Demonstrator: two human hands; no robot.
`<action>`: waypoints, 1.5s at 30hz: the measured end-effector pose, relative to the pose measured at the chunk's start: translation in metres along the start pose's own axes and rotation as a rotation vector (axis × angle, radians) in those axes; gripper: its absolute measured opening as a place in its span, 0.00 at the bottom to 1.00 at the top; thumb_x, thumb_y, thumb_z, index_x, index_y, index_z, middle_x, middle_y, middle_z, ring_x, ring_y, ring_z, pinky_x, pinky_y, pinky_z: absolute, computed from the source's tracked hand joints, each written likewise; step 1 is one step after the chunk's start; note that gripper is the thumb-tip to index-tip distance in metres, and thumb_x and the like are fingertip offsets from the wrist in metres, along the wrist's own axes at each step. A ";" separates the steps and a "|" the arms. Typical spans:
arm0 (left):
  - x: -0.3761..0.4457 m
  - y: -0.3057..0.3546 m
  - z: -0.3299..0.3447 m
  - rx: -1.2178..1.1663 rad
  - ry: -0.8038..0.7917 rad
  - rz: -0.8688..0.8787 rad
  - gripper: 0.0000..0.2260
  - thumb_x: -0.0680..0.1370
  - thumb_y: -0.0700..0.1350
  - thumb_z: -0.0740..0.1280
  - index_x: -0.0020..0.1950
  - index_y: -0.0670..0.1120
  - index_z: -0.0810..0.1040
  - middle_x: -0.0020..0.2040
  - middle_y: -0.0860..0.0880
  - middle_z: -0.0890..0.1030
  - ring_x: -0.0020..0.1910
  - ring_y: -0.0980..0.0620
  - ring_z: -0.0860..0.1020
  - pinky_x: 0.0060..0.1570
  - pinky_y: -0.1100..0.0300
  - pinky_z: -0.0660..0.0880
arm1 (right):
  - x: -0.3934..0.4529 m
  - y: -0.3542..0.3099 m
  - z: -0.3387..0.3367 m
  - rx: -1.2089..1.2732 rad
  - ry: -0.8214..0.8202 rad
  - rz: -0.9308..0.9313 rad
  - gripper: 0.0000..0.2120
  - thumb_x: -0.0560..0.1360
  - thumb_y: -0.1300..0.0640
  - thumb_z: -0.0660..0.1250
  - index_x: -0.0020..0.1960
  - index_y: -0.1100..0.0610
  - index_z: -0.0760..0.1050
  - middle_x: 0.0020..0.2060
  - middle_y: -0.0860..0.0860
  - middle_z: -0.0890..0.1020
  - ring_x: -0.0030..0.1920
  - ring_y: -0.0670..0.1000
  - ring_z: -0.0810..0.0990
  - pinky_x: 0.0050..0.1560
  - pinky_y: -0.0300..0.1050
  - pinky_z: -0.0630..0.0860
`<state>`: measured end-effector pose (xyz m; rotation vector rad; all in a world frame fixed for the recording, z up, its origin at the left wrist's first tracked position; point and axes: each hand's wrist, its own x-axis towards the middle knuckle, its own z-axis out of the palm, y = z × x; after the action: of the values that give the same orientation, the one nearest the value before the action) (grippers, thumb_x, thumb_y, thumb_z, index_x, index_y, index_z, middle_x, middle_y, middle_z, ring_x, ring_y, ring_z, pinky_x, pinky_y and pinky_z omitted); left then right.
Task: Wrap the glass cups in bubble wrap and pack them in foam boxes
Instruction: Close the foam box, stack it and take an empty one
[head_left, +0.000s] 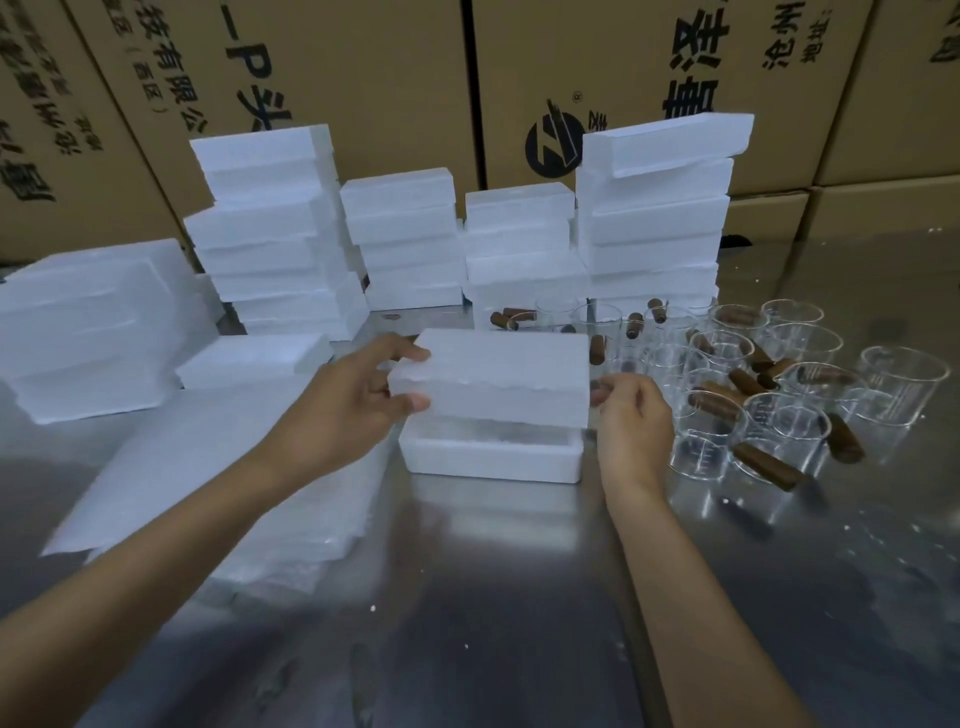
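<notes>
Backdrop: printed cardboard cartons (395, 78) wall off the back of a steel table (519, 597).
Foam stacks: four upright stacks of foam boxes (275, 234) at the rear, more lying at the left.
Bubble wrap: a pile of sheets (208, 467) under the left forearm.
Foam lid (501, 379): held tilted just above one open foam base (493, 460), long axis left to right, matching the base directly beneath.
Glass cups (800, 421): about a dozen, right of the base, with brown rolls among them.
Left hand (358, 400): thumb and fingers pinch the lid's left end.
Right hand (631, 410): fingertips pinch its right end.
</notes>
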<state>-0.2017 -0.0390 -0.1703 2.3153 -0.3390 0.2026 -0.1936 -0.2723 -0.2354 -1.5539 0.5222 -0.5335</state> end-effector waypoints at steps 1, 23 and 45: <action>-0.005 -0.001 0.002 0.020 0.008 0.010 0.12 0.78 0.44 0.71 0.58 0.55 0.75 0.25 0.65 0.74 0.26 0.65 0.73 0.31 0.76 0.66 | -0.002 -0.002 -0.002 0.034 -0.004 0.005 0.13 0.80 0.53 0.54 0.49 0.50 0.78 0.48 0.50 0.84 0.52 0.55 0.80 0.56 0.61 0.77; -0.007 -0.020 0.015 0.127 -0.109 -0.088 0.14 0.80 0.48 0.67 0.58 0.64 0.66 0.51 0.37 0.81 0.49 0.43 0.81 0.42 0.65 0.71 | -0.021 -0.010 -0.009 0.098 -0.431 -0.011 0.21 0.76 0.49 0.66 0.66 0.37 0.66 0.64 0.45 0.78 0.52 0.33 0.78 0.46 0.34 0.69; -0.019 0.057 0.040 -1.068 0.233 -0.240 0.41 0.70 0.49 0.79 0.73 0.62 0.56 0.65 0.53 0.76 0.62 0.48 0.80 0.54 0.49 0.81 | -0.047 -0.040 0.007 0.762 -0.418 0.143 0.22 0.79 0.61 0.63 0.72 0.58 0.66 0.59 0.55 0.78 0.53 0.54 0.79 0.43 0.48 0.76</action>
<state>-0.2354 -0.1019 -0.1638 1.2413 -0.0148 0.1204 -0.2263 -0.2360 -0.1971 -0.8487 0.0767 -0.2345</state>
